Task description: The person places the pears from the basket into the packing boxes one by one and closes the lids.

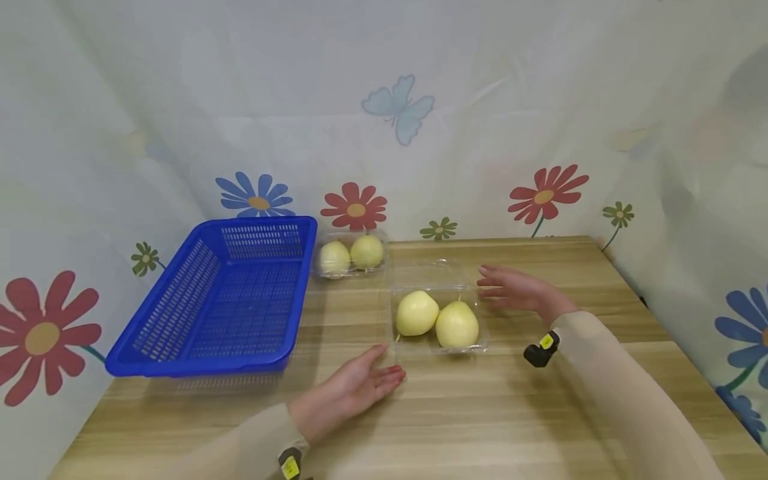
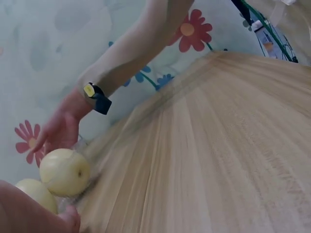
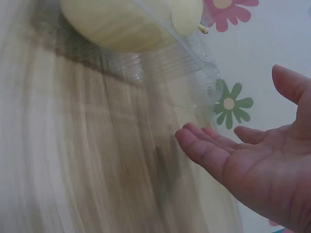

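Observation:
Two pale yellow pears, one on the left [image 1: 417, 313] and one on the right [image 1: 457, 325], lie side by side in a clear plastic box [image 1: 441, 348] whose lid [image 1: 429, 272] stands raised at the back. Just in front of the box's left corner, my left hand [image 1: 358, 385] is held palm up with fingers extended, apart from the plastic. To the right of the box, my right hand [image 1: 519, 291] reaches toward it with fingers extended. In the right wrist view a gap shows between the fingertips [image 3: 187, 138] and the box. Neither hand holds anything.
A blue plastic basket [image 1: 294, 313] stands on the left of the wooden table [image 1: 480, 420]. Beside its back right corner sits another clear box [image 1: 342, 272] with two pears [image 1: 367, 252]. A floral curtain [image 1: 480, 153] surrounds the table at the back and sides.

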